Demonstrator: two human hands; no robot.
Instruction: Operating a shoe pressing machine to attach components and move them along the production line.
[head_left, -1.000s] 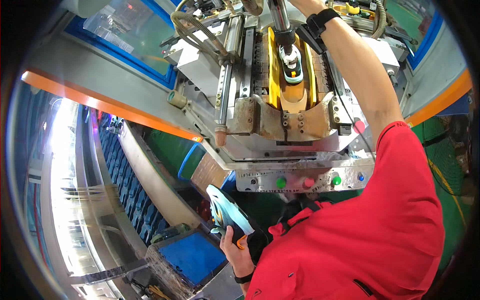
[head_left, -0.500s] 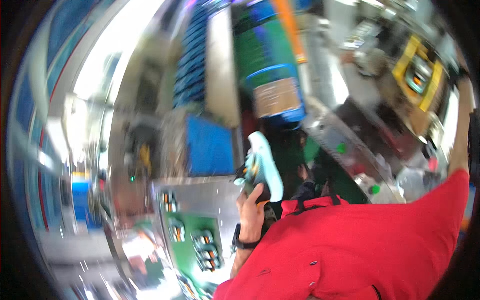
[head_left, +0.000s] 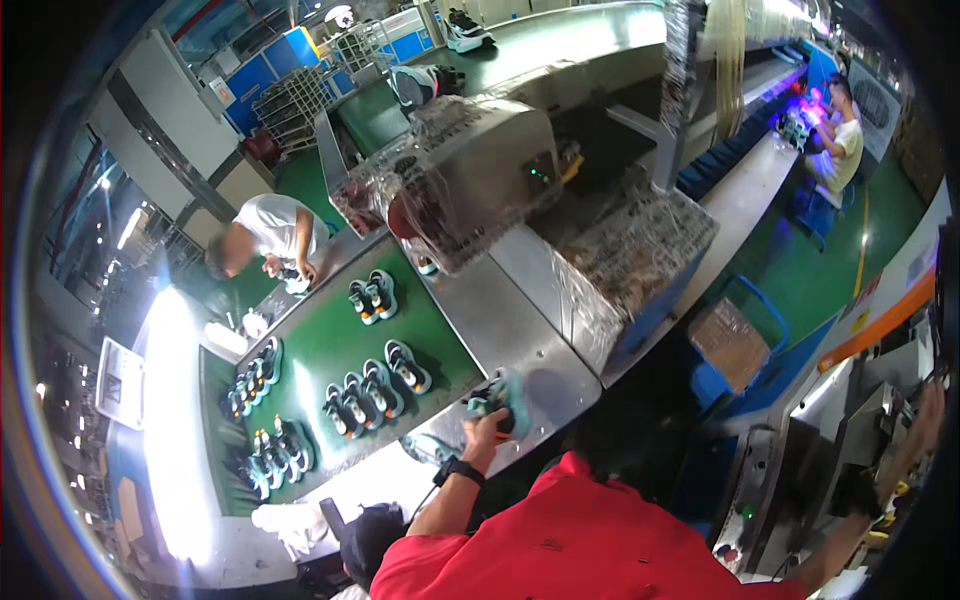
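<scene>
My left hand point(head_left: 486, 430), with a dark band at its wrist, is closed around a shoe point(head_left: 508, 392) with a pale blue-green sole. It holds the shoe above the metal ledge beside a green conveyor belt point(head_left: 310, 345). Just left of this hand, another pale greenish shoe or sole point(head_left: 428, 449) lies at the belt's near edge. My right hand point(head_left: 922, 425) reaches out at the far right, beside machinery. It is smeared, so its fingers cannot be made out.
Shoes in rows point(head_left: 366, 398) stand on the belt. A plastic-wrapped metal machine point(head_left: 475, 180) spans its far end. Across the belt, a person in white point(head_left: 275, 230) handles a shoe; another person point(head_left: 845, 140) sits far right. A blue cart point(head_left: 740, 345) carries a cardboard box.
My view has swung left, bringing the whole belt into sight. The shoe in my left hand has gone from beside the belt's end to over its metal ledge.
</scene>
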